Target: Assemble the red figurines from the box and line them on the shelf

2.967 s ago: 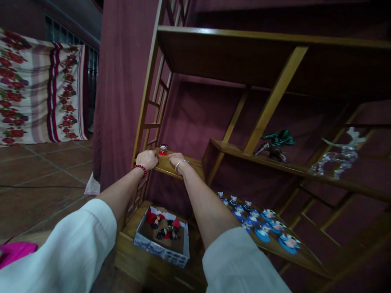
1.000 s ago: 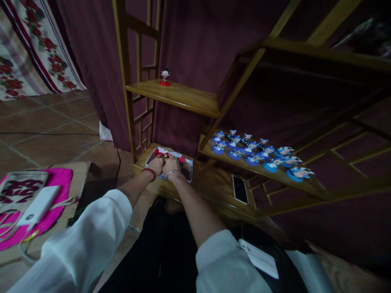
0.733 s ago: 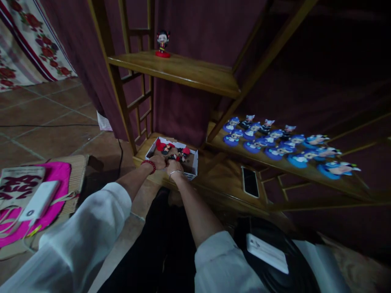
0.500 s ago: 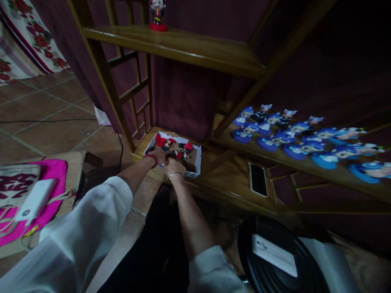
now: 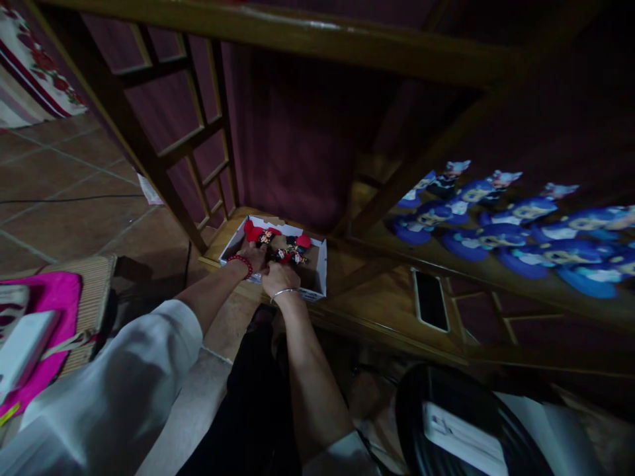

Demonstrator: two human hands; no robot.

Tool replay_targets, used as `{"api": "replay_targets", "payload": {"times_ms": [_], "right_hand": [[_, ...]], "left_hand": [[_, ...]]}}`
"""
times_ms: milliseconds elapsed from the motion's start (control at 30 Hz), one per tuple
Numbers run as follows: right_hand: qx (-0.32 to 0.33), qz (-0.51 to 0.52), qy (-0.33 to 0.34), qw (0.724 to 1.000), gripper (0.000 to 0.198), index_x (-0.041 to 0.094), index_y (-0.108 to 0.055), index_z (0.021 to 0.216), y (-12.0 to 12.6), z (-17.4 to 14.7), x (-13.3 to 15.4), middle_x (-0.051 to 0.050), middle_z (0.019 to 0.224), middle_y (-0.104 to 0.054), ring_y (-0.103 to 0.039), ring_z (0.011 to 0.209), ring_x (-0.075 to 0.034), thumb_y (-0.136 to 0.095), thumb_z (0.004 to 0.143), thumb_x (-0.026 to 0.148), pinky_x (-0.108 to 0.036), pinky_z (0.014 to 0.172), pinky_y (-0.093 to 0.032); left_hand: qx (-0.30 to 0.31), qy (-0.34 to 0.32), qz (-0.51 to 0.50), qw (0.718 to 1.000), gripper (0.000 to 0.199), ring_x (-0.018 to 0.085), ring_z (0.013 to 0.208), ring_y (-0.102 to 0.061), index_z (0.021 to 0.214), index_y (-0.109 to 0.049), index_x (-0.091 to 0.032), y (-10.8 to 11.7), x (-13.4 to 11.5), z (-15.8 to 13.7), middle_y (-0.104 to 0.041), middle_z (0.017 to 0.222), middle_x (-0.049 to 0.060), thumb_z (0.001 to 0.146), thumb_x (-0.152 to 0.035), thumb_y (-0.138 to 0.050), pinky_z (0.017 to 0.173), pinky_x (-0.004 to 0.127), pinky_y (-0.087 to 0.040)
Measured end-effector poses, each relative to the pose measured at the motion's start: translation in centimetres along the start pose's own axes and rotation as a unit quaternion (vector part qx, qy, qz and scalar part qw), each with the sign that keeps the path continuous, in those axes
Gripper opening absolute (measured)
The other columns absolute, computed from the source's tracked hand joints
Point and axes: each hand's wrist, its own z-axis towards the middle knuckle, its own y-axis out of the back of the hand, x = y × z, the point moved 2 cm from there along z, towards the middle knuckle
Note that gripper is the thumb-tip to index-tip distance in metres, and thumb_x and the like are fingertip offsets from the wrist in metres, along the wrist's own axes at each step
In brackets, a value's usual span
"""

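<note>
Several figurines [image 5: 292,250] lie in the box [image 5: 321,271] at one o'clock from the right hand [image 5: 280,279], left hand [image 5: 252,256] at ten; neither grip's state can be determined.

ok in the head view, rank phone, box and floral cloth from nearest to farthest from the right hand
1. Box: right at the right hand
2. Phone: off to its right
3. Floral cloth: far left, in the background

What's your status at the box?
Left grip over box's near side, right grip beside it; holdings unclear. Red-black figurines lie in box. Grips partly hide box.
</note>
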Motion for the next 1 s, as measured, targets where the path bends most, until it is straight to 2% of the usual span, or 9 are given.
{"api": "replay_targets", "payload": {"times_ms": [100, 233, 367, 567, 667, 800, 1000], "right_hand": [[0.015, 0.01, 0.023, 1.0, 0.028, 0.023, -0.06, 0.098, 0.2, 0.7, -0.1, -0.009, 0.101, -0.065, -0.06, 0.094, -0.022, -0.041, 0.079, 0.029, -0.029, 0.072, -0.045], [0.032, 0.007, 0.063, 0.998, 0.026, 0.02, -0.059, 0.097, 0.4, 1.4, -0.1, -0.01, 0.1, -0.065, -0.06, 0.095, -0.021, -0.041, 0.078, 0.024, -0.027, 0.073, -0.044], [0.032, -0.005, 0.08, 0.996, 0.026, 0.02, -0.057, 0.098, 0.4, 1.6, -0.3, -0.01, 0.102, -0.065, -0.06, 0.095, -0.021, -0.041, 0.079, 0.024, -0.028, 0.074, -0.043], [0.041, 0.007, 0.09, 0.995, 0.03, 0.023, -0.054, 0.106, 1.0, 1.8, -1.0, -0.006, 0.104, -0.064, -0.059, 0.096, -0.018, -0.039, 0.081, 0.023, -0.026, 0.076, -0.042], [0.044, 0.013, 0.092, 0.995, 0.031, 0.024, -0.053, 0.108, 1.1, 1.9, -1.3, -0.006, 0.103, -0.064, -0.059, 0.095, -0.019, -0.039, 0.081, 0.025, -0.026, 0.075, -0.042], [0.041, 0.014, 0.096, 0.994, 0.03, 0.025, -0.054, 0.107, 0.9, 2.1, -1.6, -0.005, 0.103, -0.064, -0.058, 0.095, -0.019, -0.038, 0.082, 0.027, -0.026, 0.074, -0.041], [0.047, 0.01, 0.088, 0.995, 0.028, 0.024, -0.055, 0.104, 0.7, 2.1, -1.8, -0.005, 0.102, -0.064, -0.058, 0.095, -0.018, -0.038, 0.083, 0.03, -0.025, 0.073, -0.041]], "left_hand": [[0.012, 0.024, 0.016, 1.0, 0.057, 0.029, 0.096, -0.056, 0.124, -0.038, -0.016, 0.4, -0.3, 0.2, -0.047, 0.113, 0.018, 0.073, -0.036, -0.053, 0.077, 0.039, -0.045], [0.023, 0.03, 0.039, 0.999, 0.062, 0.03, 0.098, -0.056, 0.126, -0.036, -0.018, 0.6, -0.5, 0.5, -0.042, 0.117, 0.018, 0.07, -0.034, -0.056, 0.078, 0.038, -0.045], [0.0, 0.036, 0.057, 0.998, 0.057, 0.031, 0.097, -0.056, 0.131, -0.03, -0.022, 0.4, -0.3, 1.3, -0.04, 0.12, 0.018, 0.077, -0.031, -0.047, 0.075, 0.04, -0.046], [-0.051, 0.047, 0.084, 0.994, 0.04, 0.026, 0.094, -0.058, 0.123, -0.041, -0.024, 0.5, -0.3, 3.2, -0.05, 0.111, 0.014, 0.084, -0.023, -0.035, 0.072, 0.037, -0.046], [-0.068, 0.037, 0.098, 0.992, 0.038, 0.026, 0.092, -0.059, 0.119, -0.046, -0.02, 0.9, -0.6, 3.6, -0.056, 0.103, 0.015, 0.085, -0.017, -0.03, 0.071, 0.037, -0.046], [-0.068, 0.02, 0.102, 0.992, 0.034, 0.026, 0.092, -0.059, 0.112, -0.051, -0.012, 1.1, -1.0, 3.8, -0.06, 0.098, 0.018, 0.084, -0.013, -0.031, 0.071, 0.036, -0.047], [-0.066, 0.015, 0.1, 0.993, 0.031, 0.023, 0.089, -0.061, 0.103, -0.056, -0.009, 1.0, -1.3, 3.7, -0.064, 0.092, 0.017, 0.083, -0.01, -0.032, 0.071, 0.033, -0.046]]}}
